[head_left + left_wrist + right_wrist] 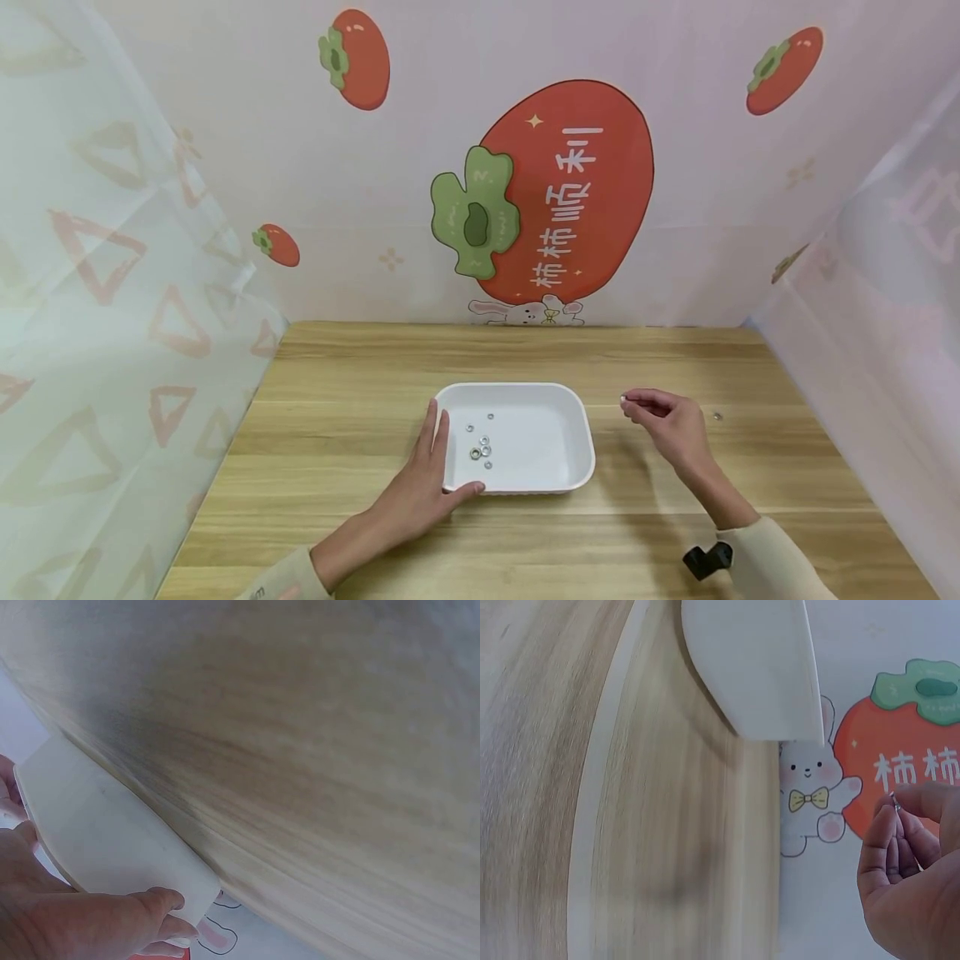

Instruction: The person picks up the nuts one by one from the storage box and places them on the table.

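Observation:
A white tray (pixel 534 485) stands on the wooden table, with several small metal nuts (pixel 476 453) lying in its left half. My left hand (pixel 420 492) rests on the tray's left end, its fingers straight along the left rim and its thumb over the front rim. In the left wrist view, fingers (pixel 161 900) lie against the tray's outer wall. To the right of the tray, my right hand (pixel 671 425) is raised over the table. Between thumb and forefinger it pinches a small silvery nut (pixel 895 801), mostly covered by the fingertips.
One more small nut (pixel 717 415) lies on the table (pixel 360 433), right of my right hand. A printed cloth wall (pixel 375 275) stands behind the table, with cloth sides at left and right. A black clip-like piece (pixel 707 561) sits at my right sleeve.

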Available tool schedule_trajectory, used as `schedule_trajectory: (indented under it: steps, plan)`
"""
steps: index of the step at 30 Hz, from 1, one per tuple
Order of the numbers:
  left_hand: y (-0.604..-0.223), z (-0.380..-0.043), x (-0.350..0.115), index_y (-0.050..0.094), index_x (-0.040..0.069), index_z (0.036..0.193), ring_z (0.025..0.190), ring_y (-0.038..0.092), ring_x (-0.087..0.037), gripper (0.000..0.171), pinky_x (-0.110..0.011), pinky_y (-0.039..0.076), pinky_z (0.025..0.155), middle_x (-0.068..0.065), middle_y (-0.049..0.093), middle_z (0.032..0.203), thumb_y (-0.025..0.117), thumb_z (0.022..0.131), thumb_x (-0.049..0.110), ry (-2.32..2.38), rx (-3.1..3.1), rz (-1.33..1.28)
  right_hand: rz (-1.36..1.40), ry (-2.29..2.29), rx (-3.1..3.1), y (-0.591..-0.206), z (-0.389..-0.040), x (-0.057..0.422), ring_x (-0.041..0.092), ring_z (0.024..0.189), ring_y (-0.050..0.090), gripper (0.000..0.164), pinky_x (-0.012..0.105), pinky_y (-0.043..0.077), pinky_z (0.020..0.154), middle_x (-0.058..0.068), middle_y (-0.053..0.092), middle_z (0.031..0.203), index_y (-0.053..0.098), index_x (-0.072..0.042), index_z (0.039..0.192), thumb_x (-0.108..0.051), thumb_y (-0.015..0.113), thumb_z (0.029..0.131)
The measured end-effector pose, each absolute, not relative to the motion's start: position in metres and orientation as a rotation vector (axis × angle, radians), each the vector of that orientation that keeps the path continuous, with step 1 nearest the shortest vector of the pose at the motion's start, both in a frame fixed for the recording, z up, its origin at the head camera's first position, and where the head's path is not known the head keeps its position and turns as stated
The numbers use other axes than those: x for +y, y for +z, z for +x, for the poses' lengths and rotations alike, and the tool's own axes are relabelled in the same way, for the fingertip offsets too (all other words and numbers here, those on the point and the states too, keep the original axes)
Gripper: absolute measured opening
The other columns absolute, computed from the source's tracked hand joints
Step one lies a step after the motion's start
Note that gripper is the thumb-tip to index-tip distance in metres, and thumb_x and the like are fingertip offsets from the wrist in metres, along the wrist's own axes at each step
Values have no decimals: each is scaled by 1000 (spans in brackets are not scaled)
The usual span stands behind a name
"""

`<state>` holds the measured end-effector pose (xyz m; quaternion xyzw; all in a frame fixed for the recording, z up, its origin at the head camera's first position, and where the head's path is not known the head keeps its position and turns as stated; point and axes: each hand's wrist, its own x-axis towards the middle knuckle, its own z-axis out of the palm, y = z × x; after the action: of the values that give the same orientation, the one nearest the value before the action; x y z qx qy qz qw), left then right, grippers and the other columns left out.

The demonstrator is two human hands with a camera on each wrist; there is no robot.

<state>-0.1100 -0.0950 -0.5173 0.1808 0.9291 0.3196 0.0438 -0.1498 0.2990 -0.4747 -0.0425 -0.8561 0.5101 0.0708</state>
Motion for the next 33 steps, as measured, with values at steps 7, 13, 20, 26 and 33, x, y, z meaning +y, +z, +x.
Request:
schedule_trajectory:
  steps: [7, 13, 20, 26, 33]
  plan:
    - [-516, -111, -95, 6, 1, 170, 157, 27, -43, 115, -53, 46, 112, -10, -18, 177, 71, 95, 62, 974, 2837, 544, -153, 1525, -2575, -475, -147, 313, 9, 82, 73, 29, 23, 60, 71, 16, 79, 103, 78, 3, 117, -19, 80, 97]
    - [-516, -110, -96, 4, 3, 170, 157, 26, -42, 117, -52, 46, 113, -8, -20, 176, 69, 95, 66, 959, 2829, 533, -181, 1539, -2566, -474, -147, 324, 10, 82, 74, 32, 24, 60, 74, 10, 80, 100, 77, 5, 118, -21, 78, 99]
    - [-516, -110, -95, 4, 2, 170, 157, 25, -43, 116, -53, 45, 113, -11, -18, 177, 71, 95, 61, 969, 2835, 537, -212, 1553, -2562, -477, -148, 338, 2, 81, 72, 31, 20, 58, 72, -1, 81, 96, 75, 7, 121, -17, 76, 100]
    - [-516, -109, -95, 1, 3, 170, 158, 24, -39, 119, -51, 44, 115, -12, -16, 177, 70, 95, 64, 953, 2828, 523, -198, 1537, -2562, -479, -145, 346, 1, 80, 71, 32, 20, 58, 70, -10, 79, 90, 74, 9, 119, -16, 76, 100]
    - [-516, -109, -95, 1, 1, 169, 157, 26, -40, 120, -52, 45, 114, -13, -14, 178, 72, 94, 62, 964, 2840, 526, -216, 1488, -2580, -477, -140, 355, 7, 82, 74, 34, 21, 58, 69, -7, 80, 91, 74, 9, 119, -20, 75, 101]
